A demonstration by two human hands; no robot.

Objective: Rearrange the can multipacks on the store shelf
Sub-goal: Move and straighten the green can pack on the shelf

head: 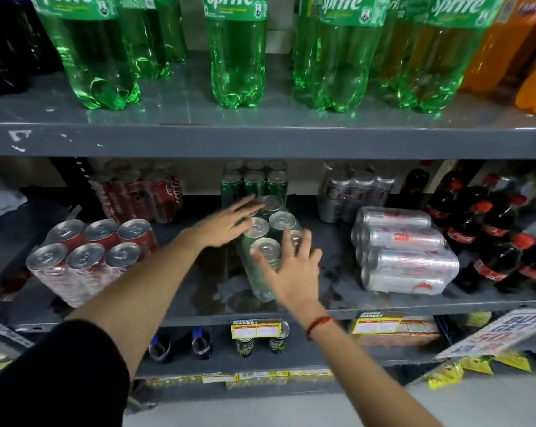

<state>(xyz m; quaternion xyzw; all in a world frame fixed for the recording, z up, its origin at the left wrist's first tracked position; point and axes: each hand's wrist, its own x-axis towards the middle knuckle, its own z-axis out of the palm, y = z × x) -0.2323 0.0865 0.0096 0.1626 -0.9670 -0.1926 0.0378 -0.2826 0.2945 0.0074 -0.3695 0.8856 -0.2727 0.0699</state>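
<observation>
A: Nearest first. What have you got?

B: Front lip of the grey shelf (384,306), price tag (256,328) clipped under it. My right hand (291,272) is just past that edge, fingers spread, palm against the near side of the green can multipack (265,241). My left hand (226,224) is flat and open too, laid on the pack's left can tops.

A: Gripping?

B: No, nothing is pinched. Both palms are only resting on the wrap.

A: Where's the pack?

B: Mid-shelf, tilted, standing back from the lip. There is bare wet-looking shelf to its left and in front of it.

A: Neighbours?

B: Red can multipack (88,254) at near left, close to the edge, with a clear gap to the green one. Silver can multipack (405,251) on its side at right, a narrower gap there.

A: Farther back?

B: A second green pack (254,180) just behind, another red pack (140,195) at far left, another silver pack (353,189) at far right. Cola bottles (488,229) at far right. The upper shelf (260,140) overhangs with Sprite bottles (236,50) on it.
</observation>
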